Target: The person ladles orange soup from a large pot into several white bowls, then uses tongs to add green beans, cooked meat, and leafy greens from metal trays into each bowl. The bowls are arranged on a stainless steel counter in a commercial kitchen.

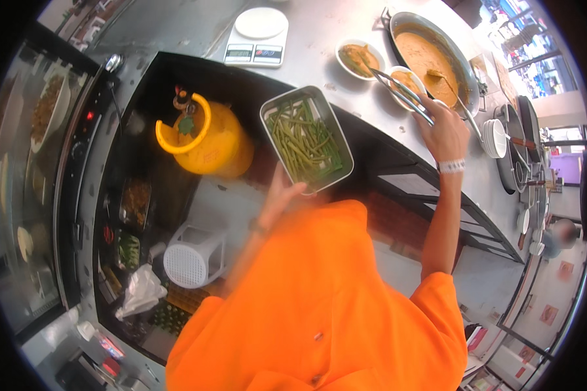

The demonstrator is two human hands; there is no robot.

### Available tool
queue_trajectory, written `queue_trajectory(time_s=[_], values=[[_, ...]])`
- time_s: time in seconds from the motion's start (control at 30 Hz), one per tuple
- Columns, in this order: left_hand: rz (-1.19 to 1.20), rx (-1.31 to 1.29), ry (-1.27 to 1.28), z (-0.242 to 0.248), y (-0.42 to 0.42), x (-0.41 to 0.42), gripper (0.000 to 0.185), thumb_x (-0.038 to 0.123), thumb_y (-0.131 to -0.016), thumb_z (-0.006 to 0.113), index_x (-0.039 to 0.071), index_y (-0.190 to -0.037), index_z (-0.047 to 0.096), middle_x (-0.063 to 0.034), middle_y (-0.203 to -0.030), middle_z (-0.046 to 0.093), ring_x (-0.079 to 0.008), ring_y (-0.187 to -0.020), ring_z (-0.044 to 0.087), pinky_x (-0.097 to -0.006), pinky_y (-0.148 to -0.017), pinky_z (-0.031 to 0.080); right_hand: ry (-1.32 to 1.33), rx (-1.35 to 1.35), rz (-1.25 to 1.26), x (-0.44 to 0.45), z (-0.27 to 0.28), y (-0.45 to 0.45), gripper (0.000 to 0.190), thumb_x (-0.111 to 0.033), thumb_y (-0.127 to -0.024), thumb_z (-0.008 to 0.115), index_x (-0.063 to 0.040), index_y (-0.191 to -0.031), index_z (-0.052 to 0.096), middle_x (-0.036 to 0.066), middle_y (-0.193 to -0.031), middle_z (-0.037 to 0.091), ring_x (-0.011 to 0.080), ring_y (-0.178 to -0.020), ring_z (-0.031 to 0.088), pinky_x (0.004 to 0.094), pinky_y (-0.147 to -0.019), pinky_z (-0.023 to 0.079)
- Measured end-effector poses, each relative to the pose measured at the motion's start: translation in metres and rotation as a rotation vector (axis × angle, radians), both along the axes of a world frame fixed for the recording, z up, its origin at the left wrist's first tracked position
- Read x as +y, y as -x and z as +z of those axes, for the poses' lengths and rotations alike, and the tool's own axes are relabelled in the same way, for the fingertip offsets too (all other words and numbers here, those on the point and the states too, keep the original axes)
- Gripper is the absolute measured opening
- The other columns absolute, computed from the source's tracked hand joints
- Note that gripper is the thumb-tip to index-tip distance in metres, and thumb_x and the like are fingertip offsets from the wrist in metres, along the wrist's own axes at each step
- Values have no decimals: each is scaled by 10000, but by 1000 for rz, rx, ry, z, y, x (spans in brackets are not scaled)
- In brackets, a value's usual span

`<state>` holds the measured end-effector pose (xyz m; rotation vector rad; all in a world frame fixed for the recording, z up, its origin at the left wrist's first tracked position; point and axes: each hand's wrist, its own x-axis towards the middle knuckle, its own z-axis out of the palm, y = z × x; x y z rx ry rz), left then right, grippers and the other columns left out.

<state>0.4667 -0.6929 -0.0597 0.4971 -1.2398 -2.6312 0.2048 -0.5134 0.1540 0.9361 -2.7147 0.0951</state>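
Observation:
My left hand (284,188) grips the near end of a metal container (346,155), held tilted off the counter's edge. Cut green beans (301,139) lie inside it. In my right hand (442,127) is a pair of metal tongs (407,94), whose tips reach over a white bowl (341,59) of orange sauce. Something green lies in that bowl by the tips; whether the tongs pinch it I cannot tell. A second white bowl (396,100) with sauce sits partly under the tongs. Behind them stands a wide pan (471,97) of orange sauce (423,58), with a ladle (457,95) in it.
A digital kitchen scale (258,36) stands on the steel counter (318,29). Several stacked white bowls (494,138) are at the right, near dark pans (508,156). Below are a yellow gas cylinder (215,141) and a white plastic stool (188,264). A person (557,239) is far right.

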Motion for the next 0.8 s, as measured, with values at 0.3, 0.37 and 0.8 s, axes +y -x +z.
queue_trajectory(time_s=[0.3, 0.37, 0.8], values=[[17, -85, -40, 8, -9, 5, 871, 229, -877, 718, 78, -1578, 223, -180, -1460, 472, -313, -1251, 589, -468, -852, 641, -37, -88, 25, -24, -25, 41, 368, -258, -837, 761, -222, -1202, 735, 111, -957, 743, 320, -876, 714, 460, -741, 551], [18, -101, -27, 5, -14, 1, 864, 241, -876, 719, 77, -1572, 233, -171, -1455, 482, -298, -1236, 600, -446, -849, 642, 14, -89, -4, -18, -18, 29, 383, -253, -837, 761, -207, -1216, 729, 105, -950, 742, 317, -878, 711, 451, -746, 544], [46, -50, 32, 13, -17, -8, 924, 186, -895, 724, 46, -1621, 170, -135, -1553, 390, -275, -1407, 431, -423, -1093, 460, 28, -531, 255, -3, -49, -105, 442, -282, -781, 813, -208, -1210, 735, 70, -836, 703, 311, -773, 692, 433, -643, 525]])
